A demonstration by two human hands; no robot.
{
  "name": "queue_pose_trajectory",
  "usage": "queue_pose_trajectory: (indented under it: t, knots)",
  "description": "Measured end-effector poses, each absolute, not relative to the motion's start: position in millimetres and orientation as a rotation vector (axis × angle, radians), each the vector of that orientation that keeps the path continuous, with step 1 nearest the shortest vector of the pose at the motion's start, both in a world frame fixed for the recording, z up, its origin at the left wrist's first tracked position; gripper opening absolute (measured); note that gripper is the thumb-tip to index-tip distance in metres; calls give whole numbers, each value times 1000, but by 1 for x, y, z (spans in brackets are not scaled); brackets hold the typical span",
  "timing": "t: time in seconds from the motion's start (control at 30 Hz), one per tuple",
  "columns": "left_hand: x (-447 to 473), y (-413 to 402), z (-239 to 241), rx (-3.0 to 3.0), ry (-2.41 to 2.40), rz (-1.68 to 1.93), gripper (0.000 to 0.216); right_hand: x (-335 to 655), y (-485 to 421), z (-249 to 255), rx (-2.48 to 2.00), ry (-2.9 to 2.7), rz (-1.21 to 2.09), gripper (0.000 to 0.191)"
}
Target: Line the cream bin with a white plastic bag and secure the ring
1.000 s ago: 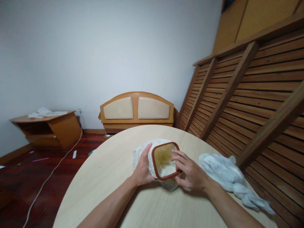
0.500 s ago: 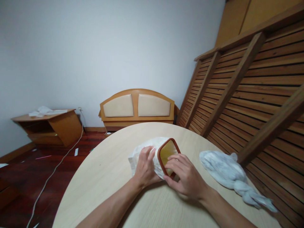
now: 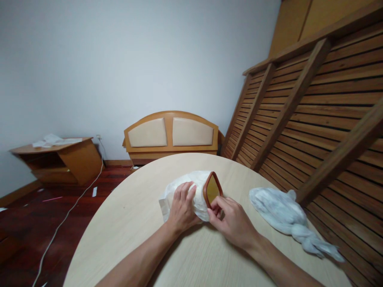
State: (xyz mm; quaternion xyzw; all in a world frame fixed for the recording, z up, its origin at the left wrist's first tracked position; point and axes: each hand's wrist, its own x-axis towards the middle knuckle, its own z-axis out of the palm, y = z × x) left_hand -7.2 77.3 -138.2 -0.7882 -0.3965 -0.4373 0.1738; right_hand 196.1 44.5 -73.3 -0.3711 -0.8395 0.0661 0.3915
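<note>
A small container with a rounded-square brown rim (image 3: 212, 189) and a yellowish inside lies on its side on the pale round table, its mouth turned to the right. Crinkled white plastic (image 3: 175, 182) surrounds its body and spreads out to the left. My left hand (image 3: 182, 205) is wrapped over the plastic-covered body and holds it. At the near lower corner of the rim, my right hand (image 3: 231, 219) pinches the edge between thumb and curled fingers. Whether plastic is caught in that pinch is hidden.
A knotted whitish plastic bag (image 3: 281, 211) lies on the table (image 3: 125, 239) to the right. Slatted wooden panels (image 3: 299, 135) lean close by on that side. Beyond the table stands a headboard (image 3: 170, 129); a low cabinet (image 3: 74, 159) and a white cable (image 3: 72, 211) are at left.
My right fingers have come out of the container's mouth and closed on its near rim. The container has turned slightly, so its opening looks narrower. My left hand keeps its hold.
</note>
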Motion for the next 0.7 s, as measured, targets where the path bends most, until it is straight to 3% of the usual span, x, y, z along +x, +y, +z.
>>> queue_pose_trajectory:
  t: [0.7]
  knots:
    - [-14, 84, -138, -2196, -974, -1381, 107, 204, 50, -76, -873, -1981, 416, 15]
